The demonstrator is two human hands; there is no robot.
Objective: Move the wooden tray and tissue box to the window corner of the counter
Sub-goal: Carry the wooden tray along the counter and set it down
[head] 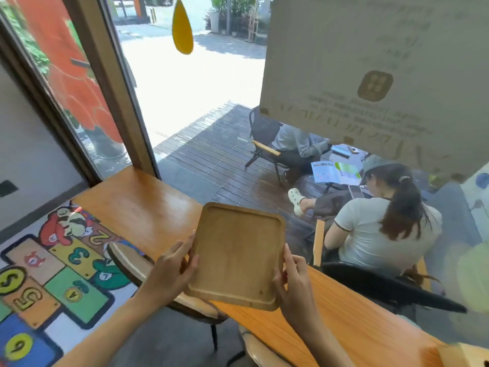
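A square wooden tray (pixel 235 254) with a raised rim and rounded corners hangs just above the wooden counter (pixel 140 207), tilted toward me. My left hand (pixel 173 268) grips its left edge and my right hand (pixel 293 283) grips its right edge near the front corner. The counter runs along the window, and its far end meets the window frame (pixel 116 83) at the corner, to the upper left of the tray. A pale wooden box corner (pixel 468 354) shows at the bottom right edge; I cannot tell whether it is the tissue box.
Two round stools (pixel 132 263) stand under the counter's near side. A hopscotch floor mat (pixel 53 282) lies at left. Outside the glass, two people sit on chairs on a dark deck (pixel 211 154). A large poster (pixel 383 75) covers the upper right window.
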